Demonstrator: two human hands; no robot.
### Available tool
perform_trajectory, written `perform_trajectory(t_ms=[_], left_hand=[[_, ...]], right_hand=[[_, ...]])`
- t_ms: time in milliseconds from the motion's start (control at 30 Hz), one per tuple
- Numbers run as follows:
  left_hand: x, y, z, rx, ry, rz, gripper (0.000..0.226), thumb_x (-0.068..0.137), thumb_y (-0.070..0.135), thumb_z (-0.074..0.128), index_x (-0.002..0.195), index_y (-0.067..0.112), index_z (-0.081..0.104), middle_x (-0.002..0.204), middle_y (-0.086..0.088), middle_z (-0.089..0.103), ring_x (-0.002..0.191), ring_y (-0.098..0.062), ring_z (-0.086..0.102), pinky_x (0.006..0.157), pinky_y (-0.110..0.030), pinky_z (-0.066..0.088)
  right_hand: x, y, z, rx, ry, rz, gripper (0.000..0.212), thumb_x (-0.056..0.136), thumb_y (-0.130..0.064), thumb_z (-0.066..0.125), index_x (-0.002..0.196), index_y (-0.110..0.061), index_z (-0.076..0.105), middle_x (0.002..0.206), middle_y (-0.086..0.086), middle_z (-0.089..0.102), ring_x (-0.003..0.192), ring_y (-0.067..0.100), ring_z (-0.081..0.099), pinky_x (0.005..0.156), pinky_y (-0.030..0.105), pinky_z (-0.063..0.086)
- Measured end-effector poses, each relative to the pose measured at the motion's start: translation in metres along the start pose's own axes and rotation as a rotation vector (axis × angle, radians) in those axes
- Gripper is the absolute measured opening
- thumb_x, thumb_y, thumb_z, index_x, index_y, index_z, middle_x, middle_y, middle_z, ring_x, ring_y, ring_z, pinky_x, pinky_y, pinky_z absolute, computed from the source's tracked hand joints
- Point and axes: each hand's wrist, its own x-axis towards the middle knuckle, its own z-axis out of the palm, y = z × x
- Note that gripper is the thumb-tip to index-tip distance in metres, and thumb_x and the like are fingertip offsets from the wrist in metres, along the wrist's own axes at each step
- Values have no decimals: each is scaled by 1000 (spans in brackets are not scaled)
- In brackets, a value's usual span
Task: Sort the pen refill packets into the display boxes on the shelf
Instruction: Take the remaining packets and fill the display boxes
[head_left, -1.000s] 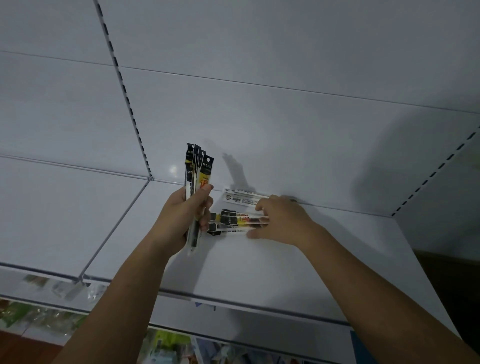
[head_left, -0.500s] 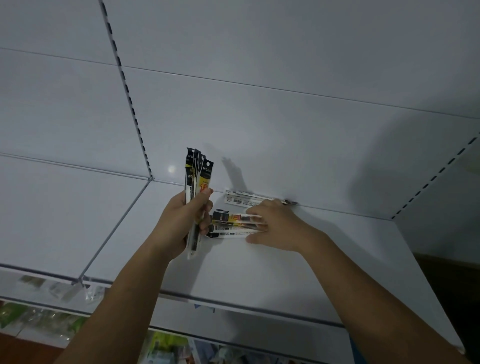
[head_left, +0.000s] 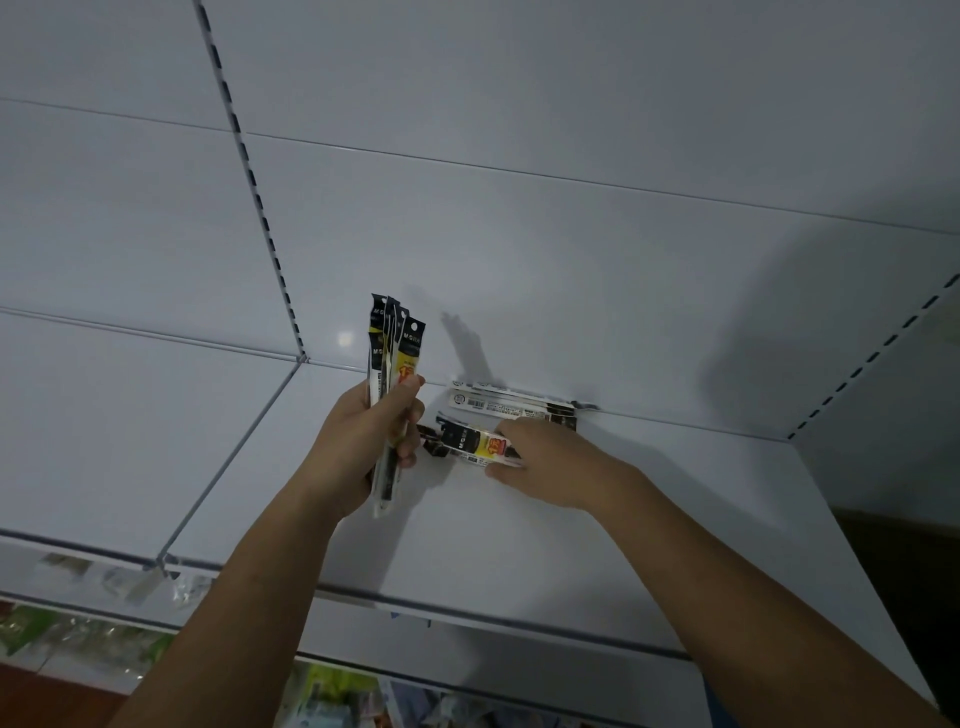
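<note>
My left hand (head_left: 358, 441) grips a bunch of several black-and-yellow pen refill packets (head_left: 395, 348), held upright above the white shelf (head_left: 597, 525). My right hand (head_left: 545, 462) pinches the right end of a few more packets (head_left: 470, 444) lying flat on the shelf, its fingers curled over them. Behind those, another small stack of packets (head_left: 511, 405) lies back side up against the rear wall. No display box is in view.
The shelf's rear panel (head_left: 571, 249) rises right behind the packets. A slotted upright (head_left: 249, 171) and a shelf seam run to the left. A side panel (head_left: 883, 395) closes off the right. Packaged goods (head_left: 332, 696) show on the lower shelf below the front edge.
My right hand has slid a little left along the flat packets and lifted their left end slightly. My left hand still holds its bunch in the same spot.
</note>
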Motion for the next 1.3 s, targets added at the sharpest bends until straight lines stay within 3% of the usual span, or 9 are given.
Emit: perform_trajectory(t_ms=[333, 500, 600, 700, 800, 967, 1133, 1233, 1300], left_hand=[[-2, 0, 6, 27, 19, -19, 28, 104, 32, 62, 118, 8, 59, 76, -4, 55, 54, -19, 44, 53, -30, 40], [-4, 1, 11, 27, 17, -28, 27, 104, 31, 61, 118, 8, 58, 74, -4, 54, 53, -19, 44, 51, -30, 41], [-4, 1, 12, 16, 16, -18, 25, 104, 30, 61, 118, 9, 58, 74, -5, 53, 53, -18, 43, 50, -29, 40], [-5, 0, 13, 13, 8, -19, 26, 103, 31, 61, 118, 9, 58, 75, -5, 53, 53, -18, 43, 51, -29, 40], [-5, -3, 17, 23, 5, -29, 29, 103, 32, 62, 118, 7, 59, 75, -5, 54, 53, -18, 44, 52, -30, 40], [-9, -4, 26, 28, 10, -30, 29, 102, 32, 63, 116, 7, 59, 75, -5, 55, 53, -18, 44, 51, -30, 40], [-16, -3, 35, 49, 39, -19, 33, 101, 33, 64, 118, 5, 59, 76, -5, 55, 53, -18, 45, 51, -30, 41], [-25, -3, 41, 55, 68, -18, 34, 101, 33, 64, 119, 5, 59, 76, -6, 54, 54, -18, 45, 51, -30, 41], [-31, -4, 44, 57, 97, -19, 33, 101, 32, 64, 120, 5, 59, 75, -5, 55, 54, -18, 45, 51, -30, 41]], right_hand=[[2, 16, -5, 187, 147, 163, 36, 86, -56, 76, 102, -25, 68, 89, -9, 70, 82, 12, 65, 70, 30, 52], [-4, 16, -13, 416, 186, 152, 17, 92, -47, 74, 88, -33, 66, 77, -18, 69, 69, -7, 63, 61, 17, 44], [-6, 18, -13, 538, 188, 173, 24, 93, -46, 75, 85, -25, 68, 76, -11, 71, 72, 1, 68, 64, 23, 49], [-9, 20, -15, 645, 178, 185, 37, 89, -51, 75, 97, -14, 72, 90, 10, 76, 84, 23, 73, 80, 37, 58], [-14, 20, -18, 700, 181, 199, 20, 93, -40, 74, 94, -20, 75, 83, 11, 76, 70, 19, 72, 69, 30, 58], [-16, 22, -20, 734, 212, 220, 22, 94, -38, 70, 99, -18, 76, 94, 16, 76, 88, 27, 75, 85, 42, 59], [-25, 18, -25, 863, 186, 242, 29, 96, -38, 69, 80, -14, 66, 64, 2, 61, 58, 14, 61, 65, 29, 48], [-30, 17, -27, 1041, 156, 227, 29, 101, -31, 66, 90, -4, 66, 67, 5, 70, 58, 22, 68, 65, 35, 58], [-31, 20, -28, 1001, 179, 228, 23, 102, -28, 65, 93, -7, 68, 68, 2, 72, 55, 17, 66, 60, 31, 59]])
